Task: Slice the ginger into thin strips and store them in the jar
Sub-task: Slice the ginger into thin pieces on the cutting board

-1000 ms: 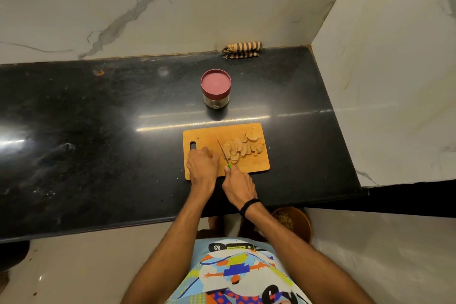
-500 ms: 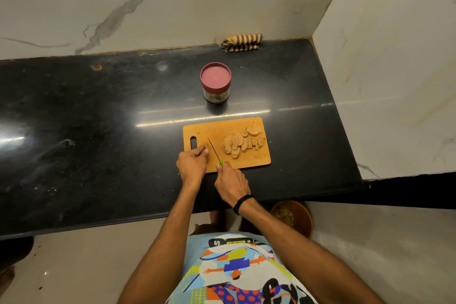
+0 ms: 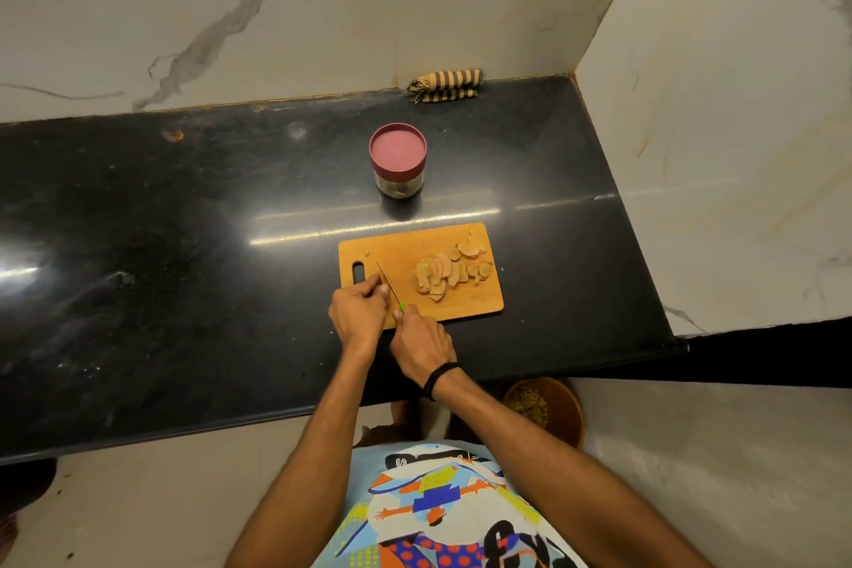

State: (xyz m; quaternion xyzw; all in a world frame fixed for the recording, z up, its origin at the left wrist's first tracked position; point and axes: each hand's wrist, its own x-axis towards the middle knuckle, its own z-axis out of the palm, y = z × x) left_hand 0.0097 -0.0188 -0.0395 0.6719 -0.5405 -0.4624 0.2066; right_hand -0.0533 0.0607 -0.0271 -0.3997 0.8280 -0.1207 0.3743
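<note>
A wooden cutting board lies on the black counter. Several flat ginger slices are piled on its right half. My right hand grips a green-handled knife, whose blade points up and left over the board's left part. My left hand is at the board's front left corner with curled fingers pinching something small next to the blade; what it holds is hidden. A glass jar with a red lid, lid on, stands behind the board.
The black counter runs wide to the left and ends at a marble wall on the right. A striped cloth lies at the back wall. A brown bowl sits on the floor below the counter's edge.
Both hands and the knife have shifted left from the slice pile to the board's left part. The slices stay on the right half.
</note>
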